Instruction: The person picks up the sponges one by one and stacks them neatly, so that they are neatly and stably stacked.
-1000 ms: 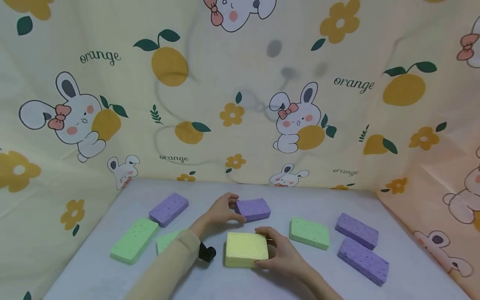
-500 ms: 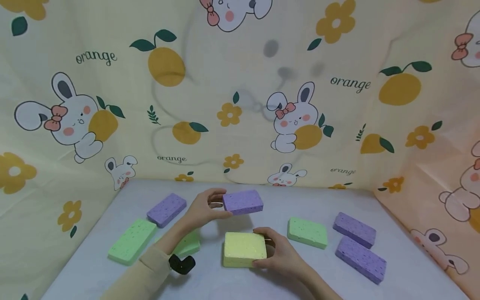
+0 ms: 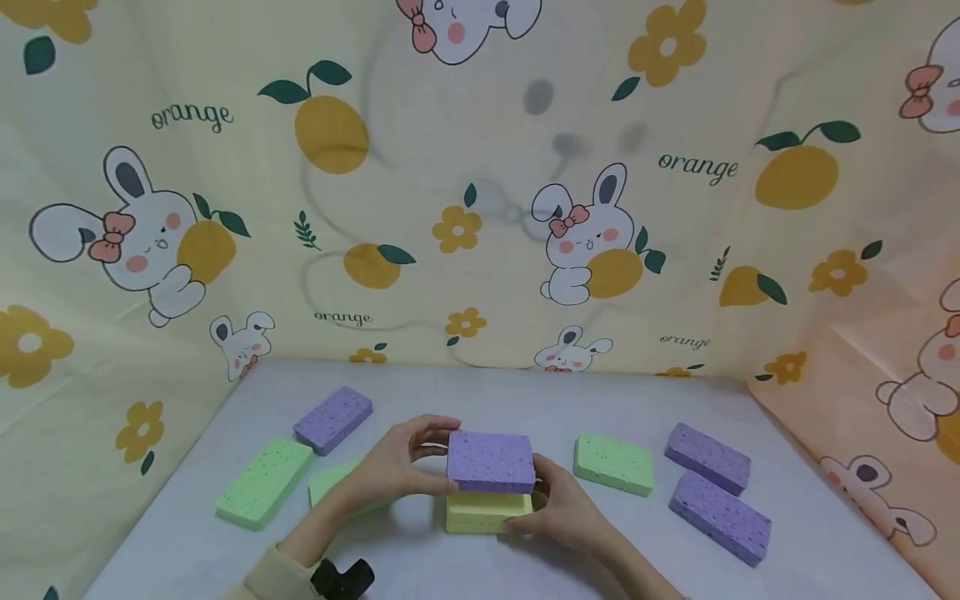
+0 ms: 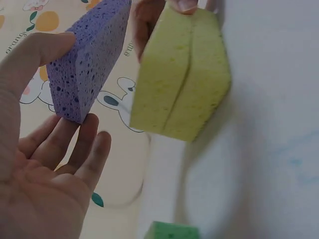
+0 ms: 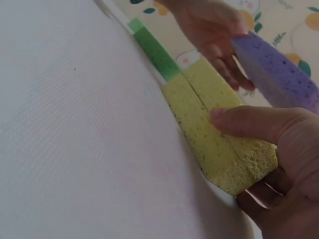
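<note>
My left hand (image 3: pixel 401 460) pinches a purple sponge (image 3: pixel 490 461) by its left end, thumb at the near side and fingers at the far side. The purple sponge hangs over two stacked yellow sponges (image 3: pixel 487 513); a gap between purple and yellow shows in the left wrist view. A seam runs between the two yellow sponges (image 4: pixel 182 74). My right hand (image 3: pixel 567 510) grips the yellow stack at its right end, its thumb (image 5: pixel 249 122) across the seam in the right wrist view. From the head, the purple sponge hides most of the yellow top.
On the left lie a purple sponge (image 3: pixel 333 420), a green sponge (image 3: pixel 265 483) and another green sponge (image 3: pixel 327 482), partly behind my left hand. A green sponge (image 3: pixel 615 464) and two purple ones (image 3: pixel 708 457) lie on the right. A patterned cloth (image 3: pixel 480 275) hangs behind the table.
My left hand has lifted the purple sponge off the back of the table and brought it toward me, over the yellow stack. The right hand has stayed on the stack.
</note>
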A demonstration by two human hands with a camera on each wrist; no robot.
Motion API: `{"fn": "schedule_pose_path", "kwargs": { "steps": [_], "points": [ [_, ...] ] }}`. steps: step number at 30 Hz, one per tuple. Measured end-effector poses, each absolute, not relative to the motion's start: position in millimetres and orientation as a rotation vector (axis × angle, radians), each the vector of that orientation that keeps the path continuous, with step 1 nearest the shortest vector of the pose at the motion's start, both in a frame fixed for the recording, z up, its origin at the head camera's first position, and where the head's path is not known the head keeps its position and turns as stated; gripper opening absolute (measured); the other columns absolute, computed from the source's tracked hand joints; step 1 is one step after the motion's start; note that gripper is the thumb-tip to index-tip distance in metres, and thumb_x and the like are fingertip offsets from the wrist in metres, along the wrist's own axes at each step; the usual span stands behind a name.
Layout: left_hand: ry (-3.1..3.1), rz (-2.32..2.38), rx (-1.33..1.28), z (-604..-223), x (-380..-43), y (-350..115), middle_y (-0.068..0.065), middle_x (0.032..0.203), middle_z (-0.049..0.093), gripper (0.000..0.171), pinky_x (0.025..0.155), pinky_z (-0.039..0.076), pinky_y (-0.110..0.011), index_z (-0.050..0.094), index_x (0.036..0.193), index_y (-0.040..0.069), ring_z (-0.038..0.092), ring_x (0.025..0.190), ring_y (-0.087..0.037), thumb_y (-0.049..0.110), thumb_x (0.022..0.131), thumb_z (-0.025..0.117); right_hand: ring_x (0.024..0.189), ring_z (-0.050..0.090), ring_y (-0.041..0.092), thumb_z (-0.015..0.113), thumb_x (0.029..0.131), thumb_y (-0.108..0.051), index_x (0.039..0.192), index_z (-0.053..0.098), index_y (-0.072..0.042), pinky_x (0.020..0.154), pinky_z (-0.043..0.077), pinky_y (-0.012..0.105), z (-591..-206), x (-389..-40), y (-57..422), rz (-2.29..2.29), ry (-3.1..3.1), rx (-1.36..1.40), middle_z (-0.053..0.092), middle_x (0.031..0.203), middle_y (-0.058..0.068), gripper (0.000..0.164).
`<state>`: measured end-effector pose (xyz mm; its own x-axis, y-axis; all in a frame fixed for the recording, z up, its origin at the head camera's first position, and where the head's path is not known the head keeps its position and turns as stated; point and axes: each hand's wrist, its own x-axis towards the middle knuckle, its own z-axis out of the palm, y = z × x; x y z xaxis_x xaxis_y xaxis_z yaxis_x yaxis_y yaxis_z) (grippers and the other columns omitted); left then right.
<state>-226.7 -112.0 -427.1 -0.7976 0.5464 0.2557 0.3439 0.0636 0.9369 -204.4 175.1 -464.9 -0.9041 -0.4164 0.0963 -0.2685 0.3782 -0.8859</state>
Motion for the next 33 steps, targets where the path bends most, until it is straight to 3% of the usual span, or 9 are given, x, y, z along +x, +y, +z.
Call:
{"fn": "schedule_pose_path", "kwargs": {
  "steps": [10, 23, 33],
  "points": [
    [2.202, 1.811, 0.830, -443, -218, -107, -0.007, 0.131, 0.059, 0.073, 0.108, 0.040, -0.043, 0.052, 0.135, 0.004, 0.055, 0.120, -0.024, 0.013, 0.073, 0.088, 0.115, 0.057, 0.023, 0.093, 0.064, -0.020, 0.136, 0.049, -0.006, 0.102, 0.044, 0.035, -466, -208, 177, -1.578, 2.457, -0.617, 0.060, 0.124, 0.005, 0.086],
    [2.158, 1.810, 0.790, -452, -214, -108, -0.010, 0.132, 0.056, 0.076, 0.104, 0.044, -0.034, 0.047, 0.138, 0.000, 0.054, 0.121, -0.025, 0.010, 0.074, 0.087, 0.116, 0.056, 0.025, 0.094, 0.064, -0.023, 0.135, 0.049, -0.005, 0.105, 0.040, 0.051, -465, -207, 175, -1.558, 2.455, -0.604, 0.060, 0.125, 0.005, 0.086],
    [2.129, 1.755, 0.758, -456, -216, -108, -0.004, 0.132, 0.057, 0.081, 0.102, 0.045, -0.032, 0.044, 0.141, -0.002, 0.054, 0.120, -0.022, 0.017, 0.075, 0.088, 0.117, 0.056, 0.024, 0.093, 0.065, -0.021, 0.131, 0.051, -0.006, 0.107, 0.038, 0.052, -465, -207, 179, -1.576, 2.408, -0.625, 0.060, 0.123, 0.004, 0.080]
  ]
}}
